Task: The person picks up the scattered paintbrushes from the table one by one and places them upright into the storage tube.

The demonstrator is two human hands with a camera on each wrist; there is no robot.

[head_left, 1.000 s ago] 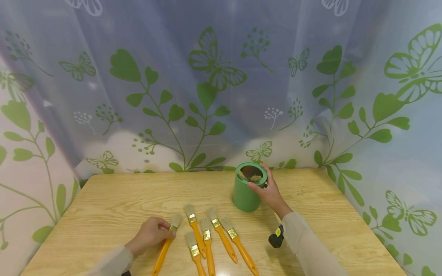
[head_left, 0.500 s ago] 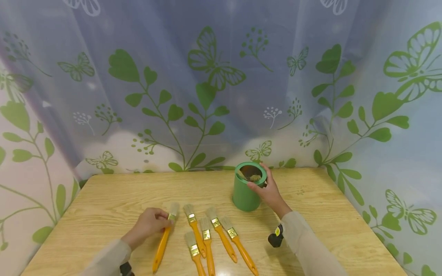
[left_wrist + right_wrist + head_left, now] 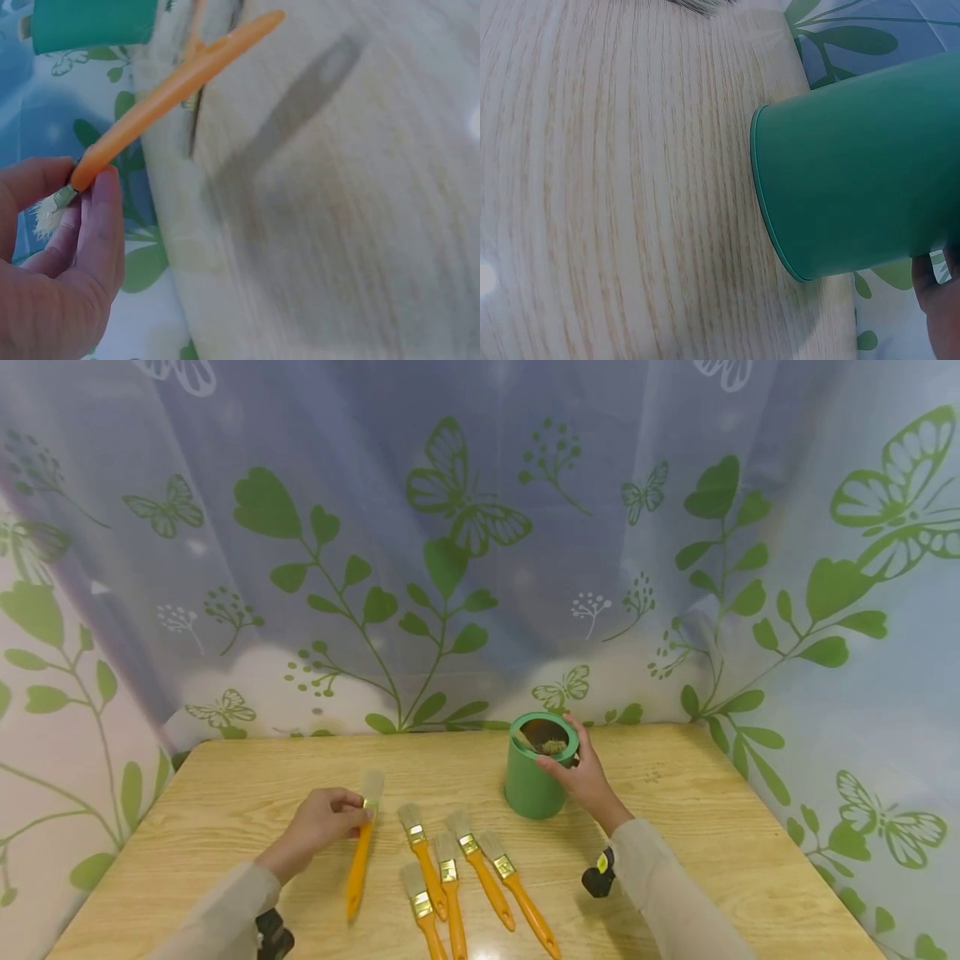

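Observation:
My left hand [image 3: 318,822] pinches a paintbrush [image 3: 360,860] near its brass ferrule, bristles up and orange handle slanting down. In the left wrist view the brush handle [image 3: 172,97] is raised off the wood and casts a long shadow. A green round canister [image 3: 534,789] stands upright toward the back of the table. My right hand [image 3: 588,781] grips it by the rim, thumb at the front and fingers on the far side. Pale bristles [image 3: 555,747] show inside its mouth. In the right wrist view the canister's base [image 3: 780,202] sits on the wood.
Several matching paintbrushes [image 3: 483,881] lie fanned out between my hands, bristles toward the back. The wooden table [image 3: 285,768] ends at a patterned curtain [image 3: 480,635] with green leaves and butterflies. A black wrist camera [image 3: 598,877] hangs under the right sleeve.
My left hand has moved up the view, away from me, bringing its paintbrush clear of the others. The right hand and the canister have stayed in place.

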